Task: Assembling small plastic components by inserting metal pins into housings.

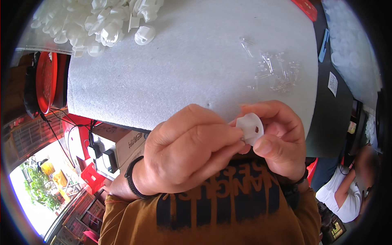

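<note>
both hands' fingers grasping small white plastic cap [250,128], white foam-covered table [175,77], white parts pile [98,20], clear pieces [275,71]

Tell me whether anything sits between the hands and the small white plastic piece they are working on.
Nothing visible does. The right hand pinches the white plastic piece directly, and the left hand has its fingertips against the piece's left edge. The clear parts and the white pile lie apart on the foam sheet.
</note>
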Motion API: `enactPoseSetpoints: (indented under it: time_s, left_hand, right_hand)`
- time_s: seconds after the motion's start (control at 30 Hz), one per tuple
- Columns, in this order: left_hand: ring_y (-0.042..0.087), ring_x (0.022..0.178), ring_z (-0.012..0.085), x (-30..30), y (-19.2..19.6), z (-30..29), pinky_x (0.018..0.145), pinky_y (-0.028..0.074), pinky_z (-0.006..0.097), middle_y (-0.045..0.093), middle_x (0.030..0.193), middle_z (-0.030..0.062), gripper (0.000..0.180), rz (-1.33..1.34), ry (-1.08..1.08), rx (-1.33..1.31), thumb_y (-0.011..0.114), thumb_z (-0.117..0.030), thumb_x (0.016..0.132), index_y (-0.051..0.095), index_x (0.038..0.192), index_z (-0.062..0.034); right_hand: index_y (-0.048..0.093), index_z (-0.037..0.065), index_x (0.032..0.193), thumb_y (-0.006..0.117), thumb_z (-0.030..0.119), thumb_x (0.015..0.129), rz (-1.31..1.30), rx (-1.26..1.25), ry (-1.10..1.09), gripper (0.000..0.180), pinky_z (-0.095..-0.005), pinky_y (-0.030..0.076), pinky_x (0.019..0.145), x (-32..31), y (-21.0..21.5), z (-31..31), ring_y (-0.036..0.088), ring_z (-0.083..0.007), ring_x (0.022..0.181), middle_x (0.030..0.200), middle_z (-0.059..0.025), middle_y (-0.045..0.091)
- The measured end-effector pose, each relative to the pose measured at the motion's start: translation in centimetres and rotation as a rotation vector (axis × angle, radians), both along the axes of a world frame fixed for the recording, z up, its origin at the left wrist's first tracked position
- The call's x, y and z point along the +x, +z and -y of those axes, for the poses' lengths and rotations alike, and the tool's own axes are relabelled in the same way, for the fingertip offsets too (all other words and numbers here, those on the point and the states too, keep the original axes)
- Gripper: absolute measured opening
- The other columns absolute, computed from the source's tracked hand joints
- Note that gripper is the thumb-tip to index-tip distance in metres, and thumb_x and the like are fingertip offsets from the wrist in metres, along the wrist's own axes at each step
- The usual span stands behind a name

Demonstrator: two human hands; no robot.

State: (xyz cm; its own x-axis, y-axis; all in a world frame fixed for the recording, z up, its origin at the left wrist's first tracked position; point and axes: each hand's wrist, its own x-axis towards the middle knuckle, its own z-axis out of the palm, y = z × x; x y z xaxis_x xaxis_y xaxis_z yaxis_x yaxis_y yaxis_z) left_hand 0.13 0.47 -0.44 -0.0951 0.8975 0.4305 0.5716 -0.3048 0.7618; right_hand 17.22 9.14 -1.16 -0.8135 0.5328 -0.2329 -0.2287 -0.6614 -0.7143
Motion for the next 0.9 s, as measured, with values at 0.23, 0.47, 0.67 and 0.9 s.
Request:
enactPoseSetpoints:
  time_s: [0.23, 0.47, 0.67, 0.9]
  left_hand:
    - [0.055, 0.059, 0.0155, -0.4, -0.3, 0.1, 0.048, 0.041, 0.025, 0.058, 0.074, 0.0084, 0.021, 0.050, -0.038, -0.046, 0.073, -0.003, 0.070, 0.061, 0.087, -0.0016]
    - [0.056, 0.060, 0.0164, 0.7, 0.2, 0.7, 0.048, 0.043, 0.026, 0.058, 0.075, 0.0088, 0.024, -0.050, 0.034, -0.029, 0.075, 0.001, 0.066, 0.061, 0.086, -0.0021]
    - [0.057, 0.060, 0.0170, 0.9, 0.4, 0.6, 0.048, 0.044, 0.026, 0.057, 0.076, 0.0089, 0.028, -0.148, 0.043, -0.010, 0.075, 0.004, 0.064, 0.061, 0.087, -0.0025]
    - [0.056, 0.063, 0.0179, -0.7, 0.1, -0.1, 0.053, 0.043, 0.028, 0.057, 0.076, 0.0085, 0.020, 0.130, -0.042, -0.127, 0.072, 0.001, 0.070, 0.060, 0.086, -0.0013]
  right_hand:
    - [0.049, -0.006, 0.118, 0.063, -0.005, 0.081, 0.002, 0.005, -0.009, 0.039, -0.0237, 0.048, 0.079, 0.1, -0.2, -0.1, 0.059, -0.0122, 0.091, 0.100, -0.0099, 0.061]
    - [0.052, -0.006, 0.115, 0.066, -0.005, 0.079, 0.013, 0.014, 0.000, 0.039, -0.0228, 0.050, 0.074, 0.0, -0.1, 0.0, 0.060, -0.0126, 0.087, 0.096, -0.0104, 0.062]
    - [0.051, -0.006, 0.116, 0.067, -0.004, 0.079, 0.035, -0.003, -0.016, 0.041, -0.0222, 0.050, 0.071, 0.0, 0.2, 0.0, 0.059, -0.0121, 0.085, 0.095, -0.0099, 0.062]
    - [0.050, -0.004, 0.121, 0.067, -0.004, 0.078, 0.095, 0.079, 0.023, 0.046, -0.0212, 0.047, 0.071, 0.1, 1.2, -0.2, 0.056, -0.0104, 0.084, 0.104, -0.0086, 0.058]
